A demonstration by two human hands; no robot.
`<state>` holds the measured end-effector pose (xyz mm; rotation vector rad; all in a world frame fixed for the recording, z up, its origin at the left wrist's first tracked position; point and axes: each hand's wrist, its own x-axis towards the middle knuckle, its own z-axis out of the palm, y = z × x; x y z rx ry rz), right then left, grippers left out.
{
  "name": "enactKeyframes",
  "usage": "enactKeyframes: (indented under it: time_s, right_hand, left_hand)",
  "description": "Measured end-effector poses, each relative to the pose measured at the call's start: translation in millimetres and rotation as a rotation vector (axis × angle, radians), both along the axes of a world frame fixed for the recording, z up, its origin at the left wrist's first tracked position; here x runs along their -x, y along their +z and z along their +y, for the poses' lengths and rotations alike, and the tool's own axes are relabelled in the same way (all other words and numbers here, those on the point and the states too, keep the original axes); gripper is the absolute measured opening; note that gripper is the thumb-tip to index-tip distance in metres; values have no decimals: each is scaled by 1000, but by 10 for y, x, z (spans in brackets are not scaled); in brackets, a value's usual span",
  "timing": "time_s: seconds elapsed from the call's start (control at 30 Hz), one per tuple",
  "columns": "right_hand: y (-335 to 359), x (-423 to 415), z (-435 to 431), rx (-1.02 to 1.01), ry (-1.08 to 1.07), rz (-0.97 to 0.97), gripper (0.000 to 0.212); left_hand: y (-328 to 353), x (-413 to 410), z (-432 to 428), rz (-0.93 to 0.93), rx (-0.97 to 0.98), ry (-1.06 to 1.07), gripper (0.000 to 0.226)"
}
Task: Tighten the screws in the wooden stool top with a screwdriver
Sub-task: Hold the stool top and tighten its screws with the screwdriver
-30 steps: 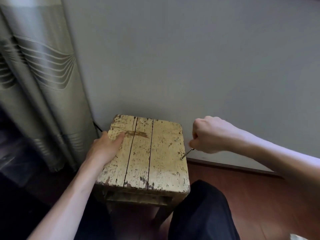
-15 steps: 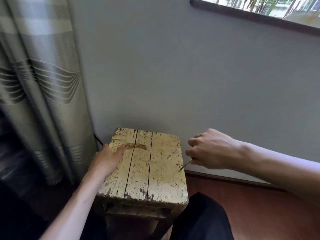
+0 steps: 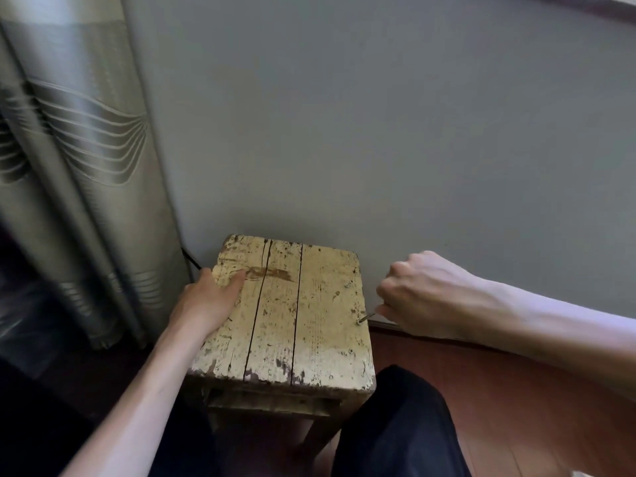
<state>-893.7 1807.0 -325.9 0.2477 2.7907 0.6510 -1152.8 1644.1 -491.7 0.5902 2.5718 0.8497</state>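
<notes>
Right hand (image 3: 423,294) fists the screwdriver (image 3: 367,317), shaft slanting down-left to the stool top (image 3: 309,304) (right edge); left hand (image 3: 206,301) clasps the left edge.

We can read no text or number — not on the stool (image 3: 320,332), the wall (image 3: 378,132), the curtain (image 3: 86,173).

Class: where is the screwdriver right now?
In the head view, the screwdriver is gripped in the right hand, its tip at the right edge of the stool top.
</notes>
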Motion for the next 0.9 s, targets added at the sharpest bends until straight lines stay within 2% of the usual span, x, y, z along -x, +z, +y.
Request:
enactKeyframes:
  time_s: [0.1, 0.17, 0.27, 0.43, 0.57, 0.67, 0.9]
  right_hand:
    - [-30, 104, -8, 125, -274, 124, 45]
    - [14, 180, 2, 186, -411, 136, 45]
    - [81, 202, 32, 211, -430, 77, 41]
    - [164, 105, 26, 129, -196, -97, 11]
    - [211, 81, 69, -63, 176, -208, 23]
    - [216, 112, 109, -120, 355, -284, 37]
    - [135, 190, 176, -136, 370, -281, 44]
  left_hand:
    - [6, 3, -8, 7, -5, 6, 100]
    - [20, -2, -15, 3, -13, 9, 99]
    - [63, -25, -27, -6, -15, -1, 100]
    - [105, -53, -41, -30, -25, -3, 101]
    - [130, -77, -46, -30, -22, -11, 101]
    - [130, -83, -46, -31, -19, -3, 100]
    - [69, -29, -25, -52, -30, 5, 101]
